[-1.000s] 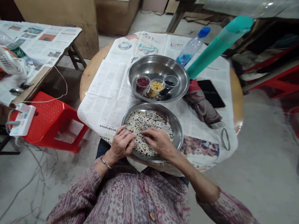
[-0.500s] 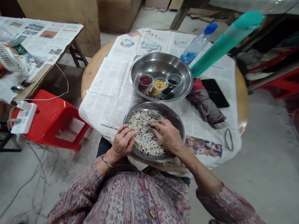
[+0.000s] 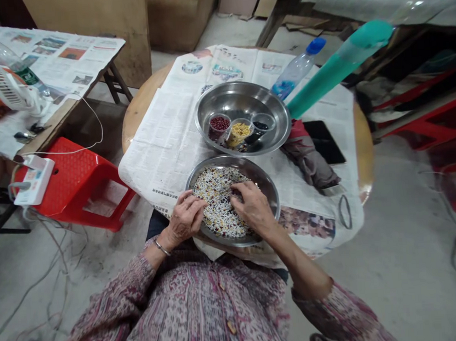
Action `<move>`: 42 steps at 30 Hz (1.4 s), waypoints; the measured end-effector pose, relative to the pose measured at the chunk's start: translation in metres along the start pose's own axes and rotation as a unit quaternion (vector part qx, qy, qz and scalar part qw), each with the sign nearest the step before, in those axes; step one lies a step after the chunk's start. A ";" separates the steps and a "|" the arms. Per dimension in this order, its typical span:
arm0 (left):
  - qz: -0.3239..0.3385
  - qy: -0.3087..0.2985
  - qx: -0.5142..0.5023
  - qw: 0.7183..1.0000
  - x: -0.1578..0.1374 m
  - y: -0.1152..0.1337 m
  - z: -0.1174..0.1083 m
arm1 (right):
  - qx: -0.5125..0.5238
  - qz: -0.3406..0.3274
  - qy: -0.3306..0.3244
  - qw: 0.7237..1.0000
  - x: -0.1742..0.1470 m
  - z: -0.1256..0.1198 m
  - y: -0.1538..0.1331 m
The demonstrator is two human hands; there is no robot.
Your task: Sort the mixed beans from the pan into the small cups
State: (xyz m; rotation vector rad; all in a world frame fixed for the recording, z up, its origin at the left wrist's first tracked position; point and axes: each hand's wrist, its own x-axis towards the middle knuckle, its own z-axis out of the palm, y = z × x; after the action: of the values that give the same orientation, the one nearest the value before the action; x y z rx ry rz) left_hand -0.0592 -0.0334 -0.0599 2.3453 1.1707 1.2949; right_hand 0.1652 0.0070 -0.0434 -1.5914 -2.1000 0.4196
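Close to my body stands a shallow steel basin (image 3: 273, 201) with a layer of mixed grains and beans (image 3: 221, 214), white, yellow and dark red. My left hand (image 3: 186, 214) is at its left rim, thumb and fingertips drawn together over the grains. Anything between them is too small to make out. In the right half of the basin, my right hand (image 3: 253, 205) has its fingers bent down at the grains, their tips partly hidden. Behind stands a larger steel basin (image 3: 252, 94) with cups of red beans (image 3: 219, 123), yellow kernels (image 3: 240, 130) and black beans (image 3: 261, 124).
Newspaper (image 3: 160, 138) covers the round table (image 3: 131, 114). Right of the basins are a blue-capped bottle (image 3: 295, 71), a long green tube (image 3: 333, 69), a folded umbrella (image 3: 308, 158) and a black tablet (image 3: 325, 141). A red stool (image 3: 81, 174) with a power strip (image 3: 34, 179) stands left.
My right fingers have shifted slightly within the grains, and a darker patch shows beside them. My left hand stays at the rim. The whole view has moved a little.
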 end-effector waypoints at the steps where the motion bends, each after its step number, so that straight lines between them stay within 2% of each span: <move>1: 0.002 0.001 -0.001 1.000 0.000 0.000 0.000 | 0.030 0.003 -0.016 0.999 0.003 0.002 -0.003; 5: 0.007 0.004 -0.008 1.000 -0.001 0.000 0.001 | 0.149 0.036 -0.105 0.983 0.004 0.000 -0.021; 7: 0.000 -0.002 -0.009 1.000 -0.001 0.000 0.001 | 0.188 0.020 -0.131 0.973 -0.003 -0.006 -0.030; 10: -0.008 -0.012 -0.010 1.000 -0.002 0.000 0.000 | 0.187 -0.060 -0.165 0.967 -0.018 -0.012 -0.041; 14: -0.007 -0.014 -0.004 1.000 -0.001 0.001 -0.001 | 0.110 -0.166 -0.213 0.957 -0.031 -0.010 -0.044; 16: -0.006 -0.010 -0.005 1.000 -0.001 0.001 0.000 | 0.053 -0.187 -0.204 0.959 -0.028 -0.009 -0.039; 18: -0.009 -0.011 -0.008 1.000 -0.001 0.000 0.000 | -0.004 -0.173 -0.180 0.968 -0.022 -0.011 -0.030; 24: -0.016 -0.015 -0.008 1.000 -0.002 0.000 0.001 | -0.106 -0.054 -0.103 0.988 -0.020 -0.032 0.007; 27: -0.016 -0.017 -0.006 1.000 -0.001 0.000 0.000 | -0.060 -0.053 -0.109 0.991 -0.032 -0.028 0.009; 30: -0.016 -0.019 -0.002 1.000 -0.001 0.000 0.000 | 0.009 -0.064 -0.110 0.992 -0.038 -0.013 -0.004; 37: 0.005 -0.001 0.003 1.000 0.000 0.000 0.000 | 0.084 -0.060 -0.086 0.991 0.002 0.008 -0.030; 39: 0.004 0.002 0.005 1.000 -0.001 0.000 0.000 | 0.089 -0.085 -0.095 0.988 0.012 0.010 -0.036; 42: 0.000 -0.002 0.008 1.000 -0.002 -0.001 0.001 | 0.082 -0.163 -0.157 0.971 0.016 0.012 -0.044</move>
State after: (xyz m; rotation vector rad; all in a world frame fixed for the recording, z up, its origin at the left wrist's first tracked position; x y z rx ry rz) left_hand -0.0592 -0.0336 -0.0621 2.3581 1.1848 1.2859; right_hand 0.1198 0.0107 -0.0283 -1.1149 -2.4348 0.7456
